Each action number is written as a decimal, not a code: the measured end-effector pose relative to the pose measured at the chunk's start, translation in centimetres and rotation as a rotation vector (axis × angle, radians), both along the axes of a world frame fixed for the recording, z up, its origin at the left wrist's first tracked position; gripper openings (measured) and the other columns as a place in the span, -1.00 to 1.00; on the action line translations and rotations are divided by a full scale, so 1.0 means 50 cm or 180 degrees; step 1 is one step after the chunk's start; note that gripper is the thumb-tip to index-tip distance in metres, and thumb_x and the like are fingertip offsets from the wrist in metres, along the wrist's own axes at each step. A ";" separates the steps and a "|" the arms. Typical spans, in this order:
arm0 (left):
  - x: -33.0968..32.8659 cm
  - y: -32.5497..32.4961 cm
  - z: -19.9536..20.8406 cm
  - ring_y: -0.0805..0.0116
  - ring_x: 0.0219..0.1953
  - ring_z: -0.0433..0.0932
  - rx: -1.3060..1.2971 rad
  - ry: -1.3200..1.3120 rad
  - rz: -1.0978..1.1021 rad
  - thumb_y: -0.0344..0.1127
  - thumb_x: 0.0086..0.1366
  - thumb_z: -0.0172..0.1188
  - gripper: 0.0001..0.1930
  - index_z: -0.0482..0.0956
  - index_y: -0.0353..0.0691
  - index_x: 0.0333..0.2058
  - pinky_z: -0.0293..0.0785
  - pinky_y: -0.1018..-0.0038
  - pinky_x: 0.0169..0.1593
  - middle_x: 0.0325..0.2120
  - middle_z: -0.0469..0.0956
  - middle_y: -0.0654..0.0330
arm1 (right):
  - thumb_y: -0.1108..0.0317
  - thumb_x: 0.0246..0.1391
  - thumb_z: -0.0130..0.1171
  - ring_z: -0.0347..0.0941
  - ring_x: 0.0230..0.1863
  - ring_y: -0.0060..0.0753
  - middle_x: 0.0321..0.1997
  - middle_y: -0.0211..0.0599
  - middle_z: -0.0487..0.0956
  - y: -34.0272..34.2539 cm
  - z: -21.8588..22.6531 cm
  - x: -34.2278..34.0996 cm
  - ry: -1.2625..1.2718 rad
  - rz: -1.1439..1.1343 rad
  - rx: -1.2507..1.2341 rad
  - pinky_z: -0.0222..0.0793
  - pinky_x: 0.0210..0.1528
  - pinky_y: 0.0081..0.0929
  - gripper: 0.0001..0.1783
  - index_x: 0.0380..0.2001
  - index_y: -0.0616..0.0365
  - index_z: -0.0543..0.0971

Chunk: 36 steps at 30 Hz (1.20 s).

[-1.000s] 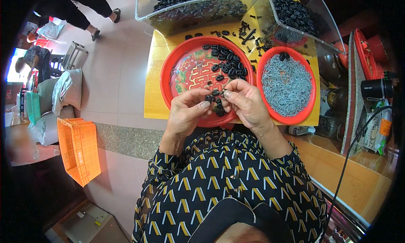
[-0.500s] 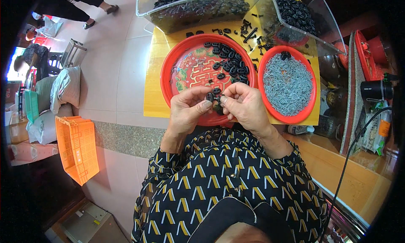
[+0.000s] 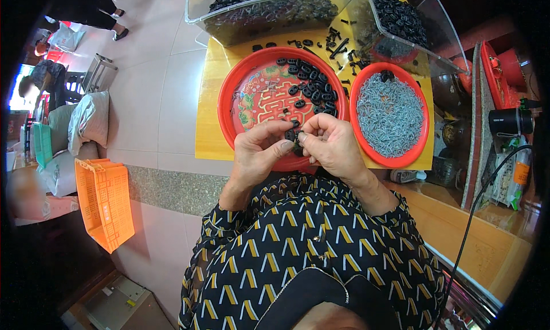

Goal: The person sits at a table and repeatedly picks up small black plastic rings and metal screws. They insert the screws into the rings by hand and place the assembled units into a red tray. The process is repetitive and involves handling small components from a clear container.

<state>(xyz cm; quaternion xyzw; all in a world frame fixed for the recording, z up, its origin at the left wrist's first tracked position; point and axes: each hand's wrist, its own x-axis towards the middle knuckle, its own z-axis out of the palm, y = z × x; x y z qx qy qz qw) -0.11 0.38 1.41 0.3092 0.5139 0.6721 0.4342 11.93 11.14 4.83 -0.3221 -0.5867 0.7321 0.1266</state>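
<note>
Over the near part of a large red tray (image 3: pixel 227 81), both my hands meet with fingertips pinched. My left hand (image 3: pixel 259 148) grips a small black oval plastic piece (image 3: pixel 290 135) with holes in it. Close against it, my right hand (image 3: pixel 331 144) is closed on something small and dark that its fingers mostly hide. Several similar black pieces (image 3: pixel 312 81) lie heaped on the right side of the tray, which has a gold and green pattern. A smaller red tray (image 3: pixel 424 132) full of silvery screws (image 3: pixel 389 115) stands to the right.
Two clear plastic bins (image 3: pixel 275 21) of black parts stand at the back of the yellow board (image 3: pixel 209 135), with loose black pieces (image 3: pixel 339 46) beside them. An orange crate (image 3: pixel 106 204) and sacks (image 3: pixel 90 121) are at left. A black cable (image 3: pixel 475 207) runs down the right. Another person's legs (image 3: pixel 86 6) show far left.
My left fingers have moved slightly right, closing the gap between the black piece and my right fingertips. The person at far left has stepped further left.
</note>
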 end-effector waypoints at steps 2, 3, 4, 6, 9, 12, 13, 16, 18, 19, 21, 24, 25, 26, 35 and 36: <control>0.000 -0.002 0.003 0.61 -0.45 0.39 -0.0079 0.0279 0.0001 -0.56 0.05 0.14 -0.74 0.45 -0.38 -0.22 0.34 0.70 -0.40 -0.50 0.44 0.30 | 0.45 -0.05 0.08 0.28 -0.73 -0.81 -0.67 -0.48 0.42 0.000 0.002 0.000 -0.0002 0.0002 -0.0062 0.17 -0.73 -0.86 -0.91 -0.46 0.21 0.41; 0.001 -0.002 0.004 0.61 -0.45 0.40 -0.0044 0.0221 -0.0007 -0.56 0.05 0.14 -0.74 0.45 -0.38 -0.22 0.35 0.70 -0.39 -0.50 0.44 0.29 | 0.45 -0.06 0.08 0.28 -0.73 -0.81 -0.67 -0.48 0.42 -0.001 0.007 -0.001 -0.0016 0.0002 -0.0110 0.17 -0.73 -0.86 -0.91 -0.46 0.21 0.41; 0.002 -0.001 0.005 0.61 -0.45 0.40 -0.0009 0.0163 -0.0015 -0.56 0.05 0.14 -0.74 0.45 -0.38 -0.22 0.35 0.70 -0.39 -0.49 0.44 0.29 | 0.45 -0.06 0.08 0.29 -0.73 -0.81 -0.67 -0.48 0.43 -0.002 0.011 -0.002 -0.0030 0.0001 -0.0157 0.17 -0.73 -0.86 -0.91 -0.46 0.21 0.42; 0.003 0.000 0.007 0.60 -0.44 0.40 0.0040 0.0071 -0.0021 -0.56 0.05 0.14 -0.74 0.45 -0.38 -0.22 0.36 0.69 -0.38 -0.49 0.45 0.28 | 0.45 -0.06 0.08 0.31 -0.71 -0.79 -0.66 -0.46 0.43 0.000 0.017 -0.003 -0.0049 0.0004 -0.0236 0.21 -0.71 -0.86 -0.91 -0.44 0.22 0.42; 0.002 0.000 0.006 0.58 -0.43 0.43 0.0079 -0.0030 -0.0011 -0.57 0.05 0.13 -0.74 0.44 -0.38 -0.21 0.38 0.68 -0.36 -0.47 0.47 0.26 | 0.47 -0.05 0.08 0.36 -0.66 -0.74 -0.62 -0.43 0.45 0.005 -0.002 -0.002 0.0249 0.0066 -0.0550 0.29 -0.67 -0.83 -0.90 -0.42 0.24 0.43; 0.001 -0.001 0.002 0.55 -0.41 0.45 0.0116 -0.0093 -0.0014 -0.57 0.06 0.12 -0.74 0.44 -0.39 -0.21 0.40 0.66 -0.34 -0.45 0.49 0.23 | 0.47 -0.06 0.10 0.39 -0.57 -0.68 -0.54 -0.40 0.45 0.024 -0.025 0.003 0.0630 0.0325 -0.1095 0.37 -0.59 -0.77 -0.88 -0.41 0.26 0.43; 0.000 -0.002 0.001 0.54 -0.41 0.46 0.0126 -0.0094 -0.0030 -0.57 0.06 0.11 -0.74 0.44 -0.39 -0.21 0.41 0.66 -0.34 -0.45 0.49 0.22 | 0.46 -0.06 0.12 0.40 -0.53 -0.66 -0.51 -0.40 0.44 0.029 -0.029 0.004 0.0745 0.0439 -0.1301 0.39 -0.57 -0.74 -0.87 -0.40 0.27 0.44; -0.002 -0.004 -0.004 0.53 -0.40 0.47 0.0097 -0.0020 -0.0042 -0.57 0.06 0.11 -0.74 0.44 -0.39 -0.21 0.42 0.65 -0.33 -0.44 0.50 0.20 | 0.46 -0.06 0.12 0.41 -0.52 -0.64 -0.49 -0.39 0.44 0.029 -0.046 0.005 0.0948 0.0460 -0.1460 0.40 -0.55 -0.74 -0.87 -0.40 0.26 0.44; -0.001 -0.003 -0.001 0.53 -0.39 0.47 0.0086 0.0035 -0.0038 -0.57 0.06 0.11 -0.75 0.44 -0.39 -0.21 0.42 0.64 -0.32 -0.43 0.50 0.20 | 0.46 -0.06 0.12 0.41 -0.52 -0.63 -0.49 -0.40 0.44 0.030 -0.050 0.005 0.0946 0.0488 -0.1492 0.40 -0.54 -0.73 -0.86 -0.40 0.25 0.44; 0.002 -0.001 0.006 0.53 -0.39 0.47 0.0094 0.0054 -0.0035 -0.57 0.06 0.10 -0.75 0.44 -0.39 -0.22 0.42 0.63 -0.31 -0.43 0.50 0.20 | 0.46 -0.06 0.13 0.41 -0.52 -0.62 -0.49 -0.40 0.44 0.030 -0.053 0.005 0.0944 0.0502 -0.1509 0.40 -0.54 -0.72 -0.86 -0.39 0.25 0.44; 0.005 0.001 0.010 0.53 -0.38 0.47 0.0079 0.0156 -0.0020 -0.58 0.06 0.10 -0.76 0.45 -0.39 -0.23 0.42 0.63 -0.30 -0.43 0.50 0.20 | 0.45 -0.06 0.13 0.41 -0.52 -0.61 -0.49 -0.40 0.44 0.030 -0.061 0.005 0.1001 0.0535 -0.1533 0.40 -0.54 -0.71 -0.85 -0.39 0.25 0.44; 0.006 0.002 0.011 0.53 -0.37 0.47 0.0016 0.0374 0.0016 -0.59 0.05 0.09 -0.77 0.46 -0.40 -0.25 0.42 0.62 -0.28 -0.44 0.51 0.21 | 0.44 -0.07 0.14 0.41 -0.51 -0.61 -0.49 -0.39 0.44 0.029 -0.062 0.005 0.1041 0.0544 -0.1571 0.41 -0.53 -0.69 -0.84 -0.39 0.25 0.44; 0.007 0.003 0.009 0.53 -0.37 0.47 -0.0002 0.0427 0.0026 -0.60 0.05 0.09 -0.77 0.46 -0.40 -0.25 0.42 0.62 -0.28 -0.44 0.51 0.21 | 0.43 -0.07 0.14 0.41 -0.51 -0.60 -0.50 -0.39 0.44 0.029 -0.061 0.005 0.1045 0.0537 -0.1582 0.41 -0.53 -0.69 -0.84 -0.39 0.26 0.44; 0.007 0.004 0.008 0.54 -0.37 0.47 -0.0021 0.0481 0.0037 -0.60 0.05 0.09 -0.78 0.46 -0.40 -0.26 0.42 0.62 -0.28 -0.45 0.51 0.21 | 0.43 -0.07 0.14 0.41 -0.51 -0.60 -0.50 -0.39 0.44 0.029 -0.061 0.006 0.1051 0.0543 -0.1575 0.41 -0.53 -0.69 -0.84 -0.39 0.26 0.44; 0.011 0.010 0.008 0.54 -0.40 0.47 -0.0053 0.0765 0.0149 -0.61 0.03 0.10 -0.80 0.47 -0.40 -0.30 0.42 0.62 -0.31 -0.47 0.51 0.21 | 0.41 -0.06 0.14 0.40 -0.53 -0.62 -0.53 -0.37 0.45 0.030 -0.072 -0.002 0.1182 0.0538 -0.1429 0.40 -0.55 -0.70 -0.87 -0.46 0.24 0.45; 0.011 0.010 0.009 0.54 -0.40 0.47 -0.0033 0.0829 0.0180 -0.61 0.02 0.10 -0.80 0.47 -0.40 -0.30 0.42 0.62 -0.31 -0.47 0.51 0.20 | 0.41 -0.06 0.14 0.40 -0.54 -0.62 -0.53 -0.37 0.45 0.030 -0.072 -0.002 0.1162 0.0544 -0.1401 0.40 -0.55 -0.70 -0.87 -0.46 0.23 0.44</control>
